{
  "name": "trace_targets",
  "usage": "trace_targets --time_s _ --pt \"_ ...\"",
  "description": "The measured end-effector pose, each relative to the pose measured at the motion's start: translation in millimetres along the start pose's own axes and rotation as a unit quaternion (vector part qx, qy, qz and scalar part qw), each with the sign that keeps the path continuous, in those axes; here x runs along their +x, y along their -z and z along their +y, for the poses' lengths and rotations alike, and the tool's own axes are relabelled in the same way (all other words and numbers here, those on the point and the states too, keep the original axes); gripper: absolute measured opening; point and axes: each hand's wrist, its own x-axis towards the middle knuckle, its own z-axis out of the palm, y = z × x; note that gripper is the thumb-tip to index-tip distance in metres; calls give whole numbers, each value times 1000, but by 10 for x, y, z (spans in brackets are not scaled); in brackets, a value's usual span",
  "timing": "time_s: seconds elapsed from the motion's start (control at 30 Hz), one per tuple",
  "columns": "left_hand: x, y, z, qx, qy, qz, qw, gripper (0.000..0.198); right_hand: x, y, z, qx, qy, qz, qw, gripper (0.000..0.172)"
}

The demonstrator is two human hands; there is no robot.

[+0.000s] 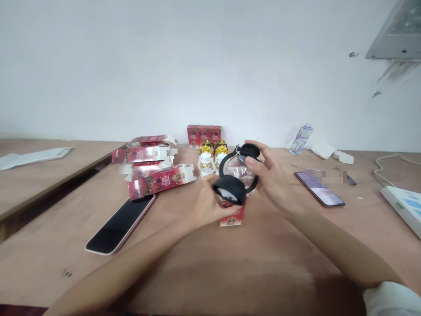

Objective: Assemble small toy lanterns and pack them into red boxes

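Observation:
A small black lantern with a clear globe is held tilted between my two hands, its base toward me. My left hand is closed around the base end. At the top end, my right hand grips the black cap between thumb and fingers. Just below and behind the lantern is a red printed box, partly covered by my left hand and the lantern. Farther back stand two gold lanterns and two white lanterns, one white one partly hidden by the black lantern.
Three red boxes stand by the wall. Several opened red boxes lie piled at left, near a dark-screened phone. At right are a lit phone, a plastic bottle, crumpled tissue and a white corded device.

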Motion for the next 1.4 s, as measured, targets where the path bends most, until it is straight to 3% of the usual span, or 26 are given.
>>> trace_targets --time_s 0.1,0.2,0.4,0.6,0.67,0.77,0.87,0.97,1.1,1.13,1.27,1.33,1.4 --pt "-90 -19 -7 -15 19 38 999 71 90 83 151 -52 17 35 998 52" --pt "-165 -37 -19 -33 1 58 998 70 121 204 181 -164 46 18 985 54" --pt "-299 -154 -85 -75 -21 23 997 70 71 238 137 -308 116 -140 934 45" --pt "-426 -242 -152 -33 -74 74 994 80 59 260 93 -390 104 -266 876 17" --pt "-422 -244 -140 -51 -86 56 993 85 66 283 63 -386 111 -304 864 12" --pt "-394 -239 -125 -110 -89 1 990 93 87 322 44 -367 116 -351 854 20" --pt "-381 -225 -138 -130 -90 -29 987 100 130 406 25 -342 110 -357 862 24" --pt "-381 -197 -156 -92 -111 -29 989 91 184 536 -27 -298 105 -346 883 35" --pt "-360 -155 -154 -77 -130 -37 988 72 222 614 -32 -295 128 -267 909 27" --pt "-350 -147 -153 -84 -127 -37 988 71 224 598 -5 -301 141 -248 910 32" --pt "-314 -117 -169 -93 -114 -40 988 69 217 461 148 -302 190 -204 912 89" --pt "-303 -106 -179 -94 -112 -45 988 69 205 408 181 -287 194 -224 911 93" --pt "-300 -104 -183 -97 -104 -50 989 69 184 382 157 -281 173 -288 899 78"
